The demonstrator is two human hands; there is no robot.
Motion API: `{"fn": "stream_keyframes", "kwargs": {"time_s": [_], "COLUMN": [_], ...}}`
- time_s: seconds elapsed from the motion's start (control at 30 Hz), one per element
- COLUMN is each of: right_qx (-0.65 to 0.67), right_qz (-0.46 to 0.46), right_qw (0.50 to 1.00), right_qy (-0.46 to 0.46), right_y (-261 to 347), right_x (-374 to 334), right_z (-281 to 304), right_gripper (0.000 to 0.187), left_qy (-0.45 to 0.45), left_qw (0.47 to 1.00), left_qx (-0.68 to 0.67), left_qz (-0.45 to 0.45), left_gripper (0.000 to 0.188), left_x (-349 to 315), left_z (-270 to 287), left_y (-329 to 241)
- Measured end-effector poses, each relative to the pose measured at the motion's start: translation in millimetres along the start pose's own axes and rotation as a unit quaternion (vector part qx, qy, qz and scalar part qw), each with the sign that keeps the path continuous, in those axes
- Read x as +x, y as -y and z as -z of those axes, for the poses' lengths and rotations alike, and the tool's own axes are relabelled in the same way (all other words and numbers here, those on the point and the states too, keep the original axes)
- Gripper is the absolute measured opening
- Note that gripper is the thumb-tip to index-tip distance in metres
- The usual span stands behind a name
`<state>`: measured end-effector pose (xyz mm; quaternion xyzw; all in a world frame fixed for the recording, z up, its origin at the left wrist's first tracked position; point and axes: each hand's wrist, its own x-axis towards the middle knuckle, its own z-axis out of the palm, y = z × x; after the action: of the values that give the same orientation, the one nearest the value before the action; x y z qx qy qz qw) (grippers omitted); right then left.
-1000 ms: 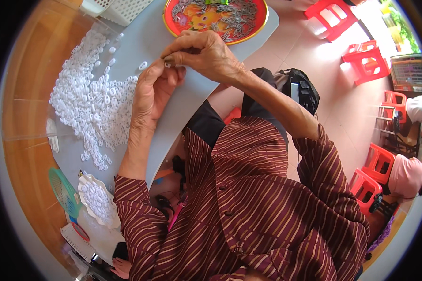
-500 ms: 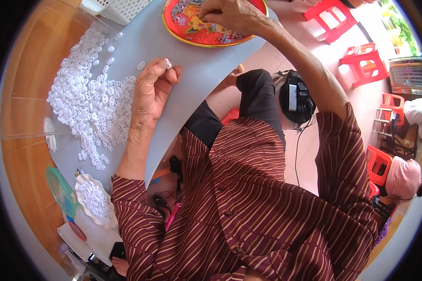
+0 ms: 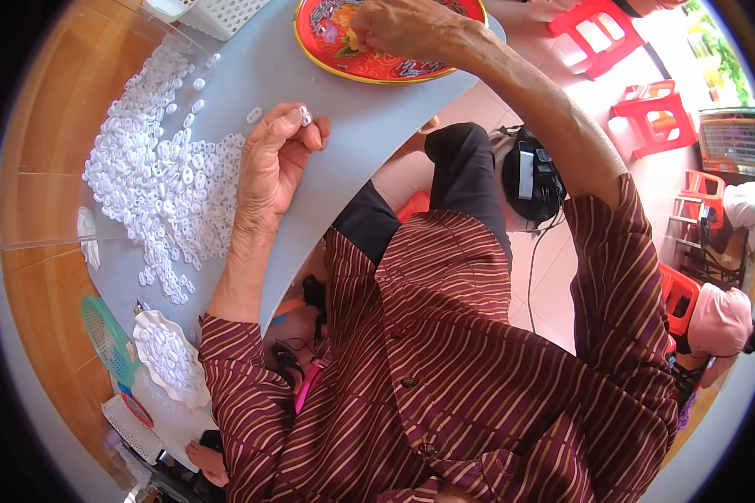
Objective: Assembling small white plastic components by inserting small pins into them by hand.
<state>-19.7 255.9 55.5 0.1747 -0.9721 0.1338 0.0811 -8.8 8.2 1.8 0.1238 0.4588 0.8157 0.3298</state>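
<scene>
My left hand (image 3: 270,168) is raised at the table's edge, fingers curled. Thumb and forefinger pinch a small white oval plastic piece (image 3: 305,116) with holes in it. My right hand (image 3: 411,32) reaches over a round red tray (image 3: 377,69) with a gold rim and a flower pattern. Its fingers are bent together against the tray; whatever lies between the fingertips is hidden. Small silvery metal pieces (image 3: 419,67) lie scattered in the tray. Left of my left hand spreads a big heap of similar white oval pieces (image 3: 159,172), with one loose piece (image 3: 254,115) close by.
A white perforated basket (image 3: 226,17) stands at the far left of the grey table (image 3: 327,126). Nearer are a scalloped white dish (image 3: 169,352) of white pieces and a green mesh racket-like thing (image 3: 107,335). Red stools (image 3: 596,38) and other people are on the right.
My right hand has dipped slightly lower and left into the tray, its fingers now bent down. The left hand stays almost in place, holding the same piece.
</scene>
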Motion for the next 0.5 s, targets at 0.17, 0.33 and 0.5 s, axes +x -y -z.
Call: {"fn": "stream_keyframes", "kwargs": {"time_s": [0.17, 0.33, 0.5], "right_qx": [-0.011, 0.063, -0.036], "right_qz": [-0.025, 0.015, 0.034], "right_qw": [0.999, 0.997, 0.998], "right_qy": [0.026, 0.029, -0.035], "right_y": [3, 23, 6], "right_x": [4, 11, 19], "right_z": [12, 22, -28], "right_gripper": [0.019, 0.019, 0.018], "left_qy": [-0.025, -0.032, -0.008], "left_qw": [0.999, 0.999, 1.000], "left_qx": [0.026, 0.000, 0.001], "left_qz": [-0.003, 0.009, 0.008], "left_gripper": [0.017, 0.016, 0.016], "left_x": [-2, -3, 3], "left_z": [0, 5, 1], "left_y": [2, 2, 1]}}
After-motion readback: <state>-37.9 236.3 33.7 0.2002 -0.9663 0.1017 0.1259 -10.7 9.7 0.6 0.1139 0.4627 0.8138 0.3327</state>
